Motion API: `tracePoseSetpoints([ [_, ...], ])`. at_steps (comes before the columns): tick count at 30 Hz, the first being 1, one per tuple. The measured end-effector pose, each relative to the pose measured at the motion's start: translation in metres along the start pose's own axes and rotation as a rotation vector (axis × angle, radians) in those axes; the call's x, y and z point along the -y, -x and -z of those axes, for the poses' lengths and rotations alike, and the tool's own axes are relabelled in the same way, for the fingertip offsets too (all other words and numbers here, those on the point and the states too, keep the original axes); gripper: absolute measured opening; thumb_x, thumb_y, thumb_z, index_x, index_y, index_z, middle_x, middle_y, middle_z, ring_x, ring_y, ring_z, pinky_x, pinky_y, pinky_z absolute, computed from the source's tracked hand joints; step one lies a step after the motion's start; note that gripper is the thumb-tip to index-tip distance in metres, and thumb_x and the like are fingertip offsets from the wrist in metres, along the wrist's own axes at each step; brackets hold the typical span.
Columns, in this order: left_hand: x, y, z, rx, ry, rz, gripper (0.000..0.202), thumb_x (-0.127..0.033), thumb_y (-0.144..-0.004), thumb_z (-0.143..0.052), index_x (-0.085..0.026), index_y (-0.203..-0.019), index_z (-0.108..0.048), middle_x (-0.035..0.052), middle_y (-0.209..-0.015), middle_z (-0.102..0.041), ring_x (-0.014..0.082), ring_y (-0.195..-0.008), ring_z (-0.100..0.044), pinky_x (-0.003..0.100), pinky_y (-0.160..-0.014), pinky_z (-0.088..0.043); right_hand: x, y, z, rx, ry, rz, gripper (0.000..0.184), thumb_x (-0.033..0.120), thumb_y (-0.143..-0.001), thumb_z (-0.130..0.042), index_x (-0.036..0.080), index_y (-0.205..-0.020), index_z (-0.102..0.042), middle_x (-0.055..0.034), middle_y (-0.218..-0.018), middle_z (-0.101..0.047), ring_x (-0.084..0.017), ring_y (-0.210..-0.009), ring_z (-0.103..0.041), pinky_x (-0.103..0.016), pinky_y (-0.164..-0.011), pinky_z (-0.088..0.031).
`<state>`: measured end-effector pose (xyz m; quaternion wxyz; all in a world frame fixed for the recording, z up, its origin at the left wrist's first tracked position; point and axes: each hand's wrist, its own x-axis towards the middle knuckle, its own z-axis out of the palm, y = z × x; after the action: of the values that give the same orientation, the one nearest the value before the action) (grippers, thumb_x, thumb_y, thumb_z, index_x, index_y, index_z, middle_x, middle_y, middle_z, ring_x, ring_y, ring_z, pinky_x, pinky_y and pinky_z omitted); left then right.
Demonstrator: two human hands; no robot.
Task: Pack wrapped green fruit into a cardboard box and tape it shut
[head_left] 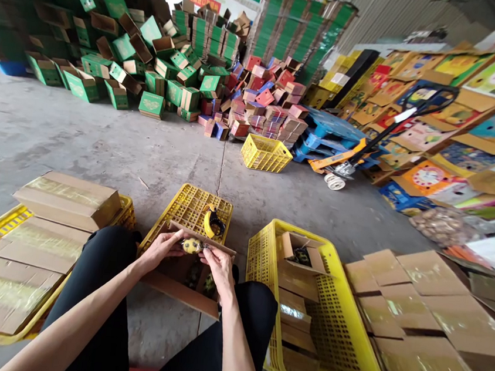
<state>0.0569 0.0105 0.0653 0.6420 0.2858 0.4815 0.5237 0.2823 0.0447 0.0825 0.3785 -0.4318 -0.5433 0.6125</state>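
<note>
My left hand (161,252) and my right hand (220,270) hold a small rounded item (191,246) between them, yellow with dark spots; its exact kind I cannot make out. My fingers are closed at its two ends. Below it stands an open cardboard box (174,289), with a few dark green, mottled things (209,285) inside, partly hidden by my right hand. Just beyond the box, a yellow tape dispenser (213,222) lies on an upturned yellow crate (188,200).
Taped cartons (29,245) fill a yellow crate at left. At right, another yellow crate (331,265) holds cartons, one open, beside more taped cartons (442,312). Farther off are a yellow basket (266,154), a pallet jack (347,160) and heaped green boxes (152,103).
</note>
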Motion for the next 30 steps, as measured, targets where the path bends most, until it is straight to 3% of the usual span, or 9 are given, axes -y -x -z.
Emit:
tracePoseSetpoints([
  [2, -0.001, 0.000, -0.002, 0.024, 0.050, -0.003, 0.078, -0.078, -0.077, -0.082, -0.012, -0.120, -0.081, 0.0174, -0.109, -0.082, 0.0273, -0.094, -0.079, 0.038, -0.090, -0.064, -0.001, -0.001, 0.001, -0.016, 0.034, 0.001, 0.059, 0.074, -0.080, -0.080, 0.019, -0.101, -0.084, -0.0104, -0.094, -0.081, -0.029, -0.082, -0.080, -0.045, -0.080, -0.068],
  [5, -0.003, 0.002, -0.003, 0.092, 0.021, -0.055, 0.071, -0.066, -0.075, -0.091, -0.014, -0.122, -0.080, 0.0143, -0.111, -0.082, 0.0234, -0.093, -0.078, 0.035, -0.092, -0.062, 0.001, -0.001, 0.002, -0.026, 0.094, 0.012, 0.061, 0.076, -0.082, -0.075, 0.018, -0.097, -0.081, -0.0081, -0.086, -0.078, -0.023, -0.070, -0.077, -0.034, -0.064, -0.064],
  [8, -0.004, 0.004, -0.004, 0.094, -0.048, -0.088, 0.057, -0.062, -0.076, -0.091, -0.015, -0.106, -0.083, 0.0110, -0.101, -0.083, 0.0203, -0.085, -0.077, 0.032, -0.086, -0.061, 0.003, 0.001, 0.001, -0.031, 0.128, 0.005, 0.058, 0.072, -0.084, -0.075, 0.018, -0.105, -0.079, -0.0055, -0.084, -0.076, -0.018, -0.065, -0.072, -0.025, -0.053, -0.054],
  [11, -0.005, 0.005, -0.005, 0.042, -0.089, -0.108, 0.054, -0.067, -0.075, -0.088, -0.014, -0.084, -0.079, 0.0084, -0.081, -0.080, 0.0186, -0.072, -0.074, 0.029, -0.076, -0.060, 0.005, 0.003, 0.001, -0.023, 0.175, 0.000, 0.054, 0.067, -0.088, -0.074, 0.020, -0.113, -0.079, -0.0044, -0.084, -0.076, -0.017, -0.066, -0.068, -0.025, -0.053, -0.052],
  [16, -0.005, 0.003, -0.003, -0.030, -0.258, -0.128, 0.062, -0.078, -0.075, -0.079, -0.017, -0.069, -0.070, 0.0005, -0.050, -0.061, 0.0122, -0.044, -0.055, 0.022, -0.048, -0.041, 0.003, 0.002, 0.001, 0.007, 0.213, 0.013, 0.050, 0.070, -0.089, -0.071, 0.021, -0.093, -0.080, -0.0073, -0.085, -0.077, -0.024, -0.076, -0.071, -0.031, -0.059, -0.057],
  [20, 0.005, -0.002, 0.001, -0.063, -0.408, -0.145, 0.067, -0.083, -0.079, -0.070, -0.019, -0.061, -0.061, -0.0029, -0.042, -0.050, 0.0103, -0.037, -0.044, 0.023, -0.043, -0.030, -0.003, -0.001, 0.001, 0.033, 0.240, 0.008, 0.054, 0.073, -0.090, -0.067, 0.021, -0.085, -0.078, -0.0064, -0.080, -0.076, -0.024, -0.072, -0.070, -0.033, -0.060, -0.057],
  [23, 0.017, -0.010, 0.006, -0.104, -0.482, -0.135, 0.065, -0.083, -0.080, -0.065, -0.020, -0.063, -0.061, -0.0023, -0.043, -0.050, 0.0128, -0.037, -0.047, 0.024, -0.043, -0.031, -0.007, -0.003, 0.002, 0.029, 0.294, 0.022, 0.056, 0.073, -0.090, -0.064, 0.020, -0.074, -0.073, -0.0048, -0.072, -0.072, -0.020, -0.063, -0.065, -0.032, -0.059, -0.056],
  [26, 0.029, -0.020, 0.015, -0.149, -0.518, -0.144, 0.053, -0.072, -0.080, -0.069, -0.019, -0.071, -0.067, 0.0015, -0.054, -0.061, 0.0177, -0.046, -0.058, 0.026, -0.048, -0.041, -0.010, -0.003, 0.005, -0.016, 0.331, 0.024, 0.052, 0.068, -0.089, -0.066, 0.022, -0.066, -0.066, -0.0026, -0.064, -0.067, -0.019, -0.058, -0.061, -0.031, -0.057, -0.053],
  [30, 0.042, -0.033, 0.029, -0.204, -0.610, -0.179, 0.017, -0.038, -0.079, -0.073, -0.021, -0.082, -0.073, 0.0104, -0.091, -0.077, 0.0283, -0.091, -0.073, 0.038, -0.085, -0.057, -0.014, -0.003, 0.007, -0.052, 0.363, 0.014, 0.042, 0.061, -0.087, -0.070, 0.024, -0.069, -0.070, -0.0009, -0.058, -0.064, -0.020, -0.058, -0.063, -0.032, -0.058, -0.055],
])
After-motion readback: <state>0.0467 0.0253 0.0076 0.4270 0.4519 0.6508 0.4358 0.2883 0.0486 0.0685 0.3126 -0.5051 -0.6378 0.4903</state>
